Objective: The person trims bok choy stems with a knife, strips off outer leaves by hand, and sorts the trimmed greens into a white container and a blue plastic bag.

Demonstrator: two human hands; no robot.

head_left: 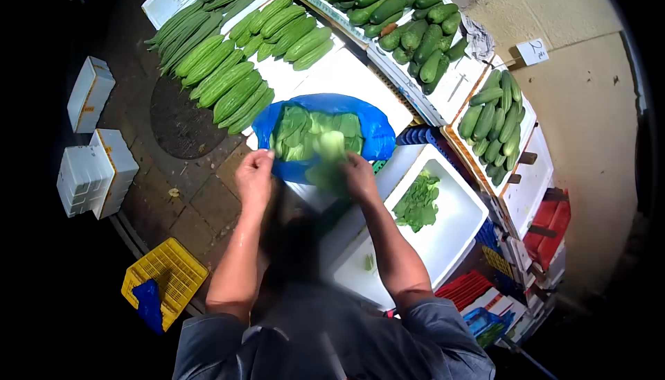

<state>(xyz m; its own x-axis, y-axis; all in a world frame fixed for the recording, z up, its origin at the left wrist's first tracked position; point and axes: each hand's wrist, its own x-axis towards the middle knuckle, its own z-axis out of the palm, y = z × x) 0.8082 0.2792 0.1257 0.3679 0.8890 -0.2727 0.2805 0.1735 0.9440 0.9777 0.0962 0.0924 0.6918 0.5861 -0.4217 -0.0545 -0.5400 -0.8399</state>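
A blue plastic bag (377, 133) lies spread wide in front of me, with leafy greens (298, 129) packed inside it. At its near left rim, my left hand (254, 176) is closed in a pinch on the plastic. My right hand (361, 180) is closed at the near right side of the bag. From its fingers a bok choy (330, 148) with a pale stem and dark leaves reaches over the bag opening, blurred by motion. Below my right hand, a white bin (454, 224) holds a small heap of leafy greens (418, 203).
Bitter melons (232, 92) lie in rows beyond the bag, beside long green gourds (183, 30). Cucumbers (495, 124) fill a box at right, near a price card (533, 51). Larger green gourds (388, 6) stand behind. White foam boxes (97, 172) and a yellow crate (166, 276) sit at left.
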